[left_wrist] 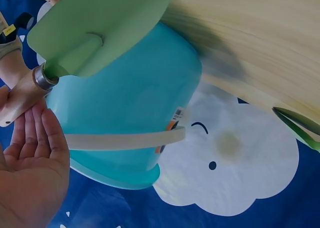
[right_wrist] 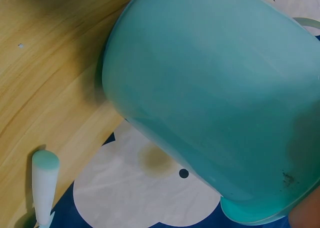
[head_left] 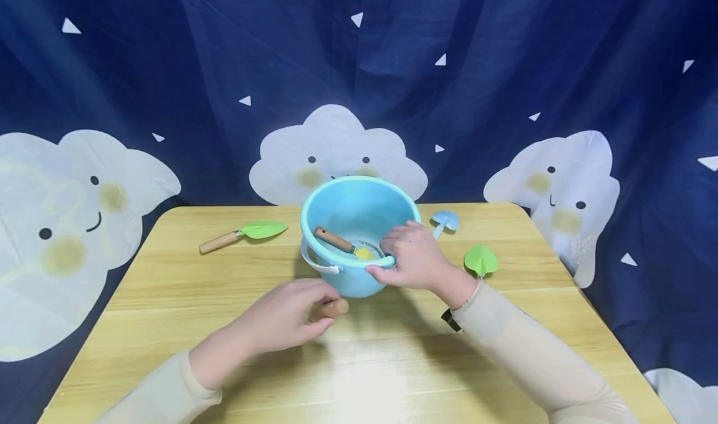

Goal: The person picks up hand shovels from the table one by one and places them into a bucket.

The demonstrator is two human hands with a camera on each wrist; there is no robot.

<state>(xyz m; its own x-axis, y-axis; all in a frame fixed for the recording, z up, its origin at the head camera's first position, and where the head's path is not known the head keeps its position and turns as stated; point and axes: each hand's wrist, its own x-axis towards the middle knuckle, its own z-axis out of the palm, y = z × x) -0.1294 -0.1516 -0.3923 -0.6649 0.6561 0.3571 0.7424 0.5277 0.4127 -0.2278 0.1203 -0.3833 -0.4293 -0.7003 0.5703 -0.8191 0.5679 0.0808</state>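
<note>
My left hand (head_left: 280, 317) holds the wooden handle (head_left: 335, 309) of a small toy shovel in front of the bucket. In the left wrist view the shovel's broad green blade (left_wrist: 105, 25) lies across the bucket's outer wall. My right hand (head_left: 414, 255) grips the near right rim of the light blue bucket (head_left: 353, 282), thumb outside and fingers over the edge. Inside the bucket lies a tool with a brown wooden handle (head_left: 333, 239) and a yellow part (head_left: 364, 253). The bucket's white carrying handle (head_left: 321, 265) hangs down at its left front.
To the left lies a green trowel (head_left: 263, 229) with a wooden handle. Right of the bucket are a blue shovel (head_left: 447, 219) and a green shovel (head_left: 481, 260), partly hidden by my right arm. A dark blue cloth (head_left: 224, 37) with clouds hangs behind the wooden table (head_left: 168, 305).
</note>
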